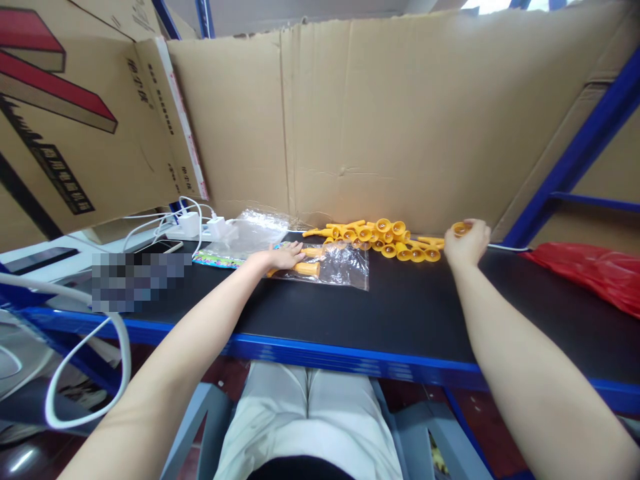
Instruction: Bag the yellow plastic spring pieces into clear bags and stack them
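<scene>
My left hand (283, 257) lies flat on a clear plastic bag (340, 267) that holds an orange toy piece (306, 268), pressing it to the black table top (400, 307). My right hand (467, 242) is closed around one small orange toy piece (460, 229) at the right end of a pile. That pile of several orange toy pieces (385, 239) lies along the foot of the cardboard wall, between my two hands.
A cardboard sheet (400, 113) backs the table. Another clear bag (250, 233) lies at left beside white chargers and cables (195, 223) and a phone (160, 247). A red plastic bag (595, 270) sits at right by a blue rack post (575, 160).
</scene>
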### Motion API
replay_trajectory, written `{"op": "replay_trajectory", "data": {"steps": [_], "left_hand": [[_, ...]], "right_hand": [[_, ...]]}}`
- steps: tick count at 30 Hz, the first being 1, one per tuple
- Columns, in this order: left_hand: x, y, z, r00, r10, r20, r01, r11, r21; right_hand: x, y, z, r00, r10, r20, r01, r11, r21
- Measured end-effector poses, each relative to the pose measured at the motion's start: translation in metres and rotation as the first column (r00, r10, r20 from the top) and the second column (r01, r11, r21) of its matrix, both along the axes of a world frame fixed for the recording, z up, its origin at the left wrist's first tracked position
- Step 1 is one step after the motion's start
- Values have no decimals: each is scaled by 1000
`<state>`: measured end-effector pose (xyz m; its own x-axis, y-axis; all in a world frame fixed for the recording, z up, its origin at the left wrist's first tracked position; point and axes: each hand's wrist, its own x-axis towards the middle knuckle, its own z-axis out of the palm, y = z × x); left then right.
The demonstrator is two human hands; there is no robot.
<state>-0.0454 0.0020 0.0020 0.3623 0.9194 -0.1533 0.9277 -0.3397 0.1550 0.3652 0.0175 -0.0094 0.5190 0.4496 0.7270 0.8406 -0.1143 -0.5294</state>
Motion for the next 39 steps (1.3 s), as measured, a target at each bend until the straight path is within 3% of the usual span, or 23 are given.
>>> {"op": "replay_trajectory", "data": {"steps": [3,7,11,15,18,21,26,28,31,32,33,37,39], "left_hand": [[0,-1,0,1000,3,12,-3,1000,2],[2,-4,2,1000,20,21,-19,1000,-14],[2,-5,3,1000,24,2,-24,999,-24],[3,-5,3,1000,20,0,-20,1000,-20],[4,-6,3,999,19,-29,-20,999,-33],[4,-7,4,999,17,-33,-18,1000,-24],[1,-5,2,997,-1,-71,1,1000,-8],[0,-2,0,998,-6,-67,7,1000,4],[-1,1,-3,999,-6,-47,7,1000,10],[-1,1,-4,999,-5,-43,6,1000,7],[-1,2,-4,999,-4,-42,4,1000,2],[1,-1,0,999,1,-50,-1,1000,-13],[2,-4,2,999,6,-48,-7,1000,-8]], "right_hand": [[-3,-2,2,991,33,131,-35,999,12],[-12,-4,11,959,94,267,-76,994,-75],[-32,-8,33,935,145,323,-100,983,-153],[-69,-21,57,862,321,393,-235,939,-252],[-102,-36,61,745,503,437,-325,847,-420],[-132,-50,53,614,658,436,-353,723,-595],[-159,-62,43,452,847,281,-545,512,-664],[-159,-63,45,458,854,247,-565,494,-661],[-149,-60,49,545,789,284,-466,567,-679],[-144,-58,49,571,771,281,-413,566,-714],[-140,-55,47,590,764,259,-362,537,-762],[-133,-45,35,604,793,78,-296,313,-902],[-134,-44,33,592,805,40,-320,279,-905]]}}
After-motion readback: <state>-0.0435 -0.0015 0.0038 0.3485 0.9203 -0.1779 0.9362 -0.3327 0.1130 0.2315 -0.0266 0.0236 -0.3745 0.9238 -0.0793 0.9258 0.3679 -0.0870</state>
